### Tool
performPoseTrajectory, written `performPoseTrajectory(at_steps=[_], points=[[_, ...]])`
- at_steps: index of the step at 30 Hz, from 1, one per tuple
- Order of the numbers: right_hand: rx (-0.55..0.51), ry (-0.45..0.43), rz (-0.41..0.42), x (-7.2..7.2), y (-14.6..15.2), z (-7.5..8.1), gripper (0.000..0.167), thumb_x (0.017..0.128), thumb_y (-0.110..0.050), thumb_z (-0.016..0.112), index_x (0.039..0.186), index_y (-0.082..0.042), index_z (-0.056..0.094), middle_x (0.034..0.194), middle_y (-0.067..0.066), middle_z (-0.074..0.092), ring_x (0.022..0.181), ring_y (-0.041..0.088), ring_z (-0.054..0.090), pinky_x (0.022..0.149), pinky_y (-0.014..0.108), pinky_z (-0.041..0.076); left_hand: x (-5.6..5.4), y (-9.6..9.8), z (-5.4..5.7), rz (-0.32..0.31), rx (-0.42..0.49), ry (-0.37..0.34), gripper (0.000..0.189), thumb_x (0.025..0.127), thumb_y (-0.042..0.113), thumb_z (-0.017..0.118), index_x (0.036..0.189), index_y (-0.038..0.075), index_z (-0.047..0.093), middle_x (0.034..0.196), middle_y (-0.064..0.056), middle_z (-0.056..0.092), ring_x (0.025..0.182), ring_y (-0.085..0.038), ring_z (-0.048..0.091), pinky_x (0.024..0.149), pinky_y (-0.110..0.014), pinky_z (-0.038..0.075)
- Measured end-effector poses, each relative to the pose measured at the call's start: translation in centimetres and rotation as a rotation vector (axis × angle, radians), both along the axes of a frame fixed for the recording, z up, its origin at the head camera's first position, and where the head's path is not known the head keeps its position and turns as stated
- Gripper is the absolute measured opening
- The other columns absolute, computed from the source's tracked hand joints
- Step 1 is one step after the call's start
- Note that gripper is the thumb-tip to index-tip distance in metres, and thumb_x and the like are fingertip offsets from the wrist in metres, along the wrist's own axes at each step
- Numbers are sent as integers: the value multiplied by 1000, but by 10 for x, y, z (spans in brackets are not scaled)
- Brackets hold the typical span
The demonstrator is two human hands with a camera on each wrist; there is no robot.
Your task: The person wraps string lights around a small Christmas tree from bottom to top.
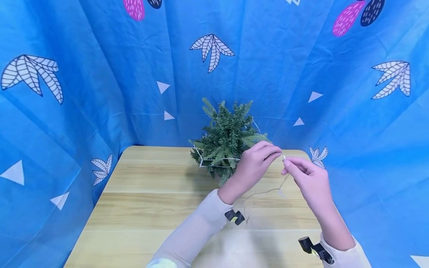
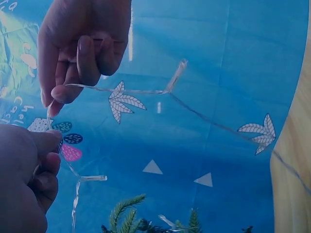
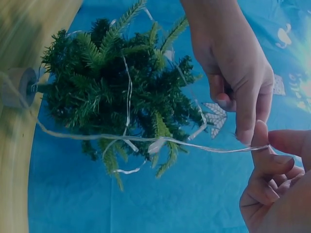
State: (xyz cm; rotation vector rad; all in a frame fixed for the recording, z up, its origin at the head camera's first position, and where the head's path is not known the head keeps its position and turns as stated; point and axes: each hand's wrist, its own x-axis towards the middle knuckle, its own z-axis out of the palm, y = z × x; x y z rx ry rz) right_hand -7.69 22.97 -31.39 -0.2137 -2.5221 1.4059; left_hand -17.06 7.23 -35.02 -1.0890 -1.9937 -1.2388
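Observation:
A string of fairy lights with a clear thin wire and small clear bulbs runs between my two hands. My left hand pinches the wire in front of the right side of a small artificial Christmas tree. Close beside it, my right hand pinches the same wire between thumb and forefinger, its other fingers curled. In the right wrist view, a bulb sits along the stretch leading away from the right fingertips. Part of the string is looped around the green branches.
The tree stands toward the back of a light wooden table, its round base showing in the right wrist view. Loose wire hangs below the hands over the tabletop. A blue patterned curtain surrounds the table's back and sides.

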Motion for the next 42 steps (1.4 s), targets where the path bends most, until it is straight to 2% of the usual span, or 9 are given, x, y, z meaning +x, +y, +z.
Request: performPoseTrajectory(at_steps=[4,10,13,15,21,25,27,35,42], points=[[-13,-8,10,2,5,-2,36,96,-46,67,113,-14,74,79,-8,72,54,16,41,48,34,36,-6,8,5,61,-20,10,15,100,15,64,107,9,76,104,-1,71,91,-9,68,84,-6,47],[-21,-26,1,3,9,-10,37,97,-45,66,112,-11,74,77,-10,70,53,15,42,47,35,36,-17,18,9,191,-48,-96,15,100,19,64,107,11,76,103,1,71,89,-7,67,80,-8,48],[-27,-37,-8,3,10,-12,39,97,-45,66,112,-11,74,75,-11,69,53,14,41,46,35,35,-19,20,10,247,-98,-139,15,100,20,65,108,14,76,105,3,70,90,-6,67,80,-9,49],[-33,-35,-19,1,11,-13,39,97,-45,66,113,-10,74,74,-12,69,52,14,40,45,35,34,-18,20,9,270,-146,-141,16,100,21,65,110,15,75,107,4,69,90,-5,67,80,-10,50],[-38,7,-60,-12,12,-10,36,96,-46,67,108,-13,75,73,-12,69,51,14,40,43,35,32,-12,22,6,248,-194,-95,19,100,24,65,115,17,74,104,4,66,76,-3,62,68,-11,46],[-39,23,-35,-22,11,-5,37,96,-49,66,109,-15,75,75,-10,70,51,15,40,44,36,32,-12,22,9,191,-186,-69,21,100,24,65,118,18,73,100,5,67,71,-2,56,63,-10,40],[-37,22,-19,-25,10,-3,39,96,-50,65,110,-15,74,77,-11,71,53,15,40,45,36,33,-12,22,10,180,-181,-67,21,101,25,63,118,18,74,101,6,69,73,-1,56,65,-8,40],[-15,26,0,-24,9,-1,37,97,-50,63,112,-18,74,81,-7,72,57,15,43,48,34,36,-19,22,11,119,-63,-175,17,100,22,64,109,15,77,102,4,73,85,-2,63,75,-5,42],[-18,-18,-19,-10,9,-8,39,96,-50,65,113,-17,74,78,-11,71,56,16,44,48,34,36,-28,22,12,84,19,-298,17,98,22,67,108,13,77,104,1,74,80,-5,60,69,-9,44]])
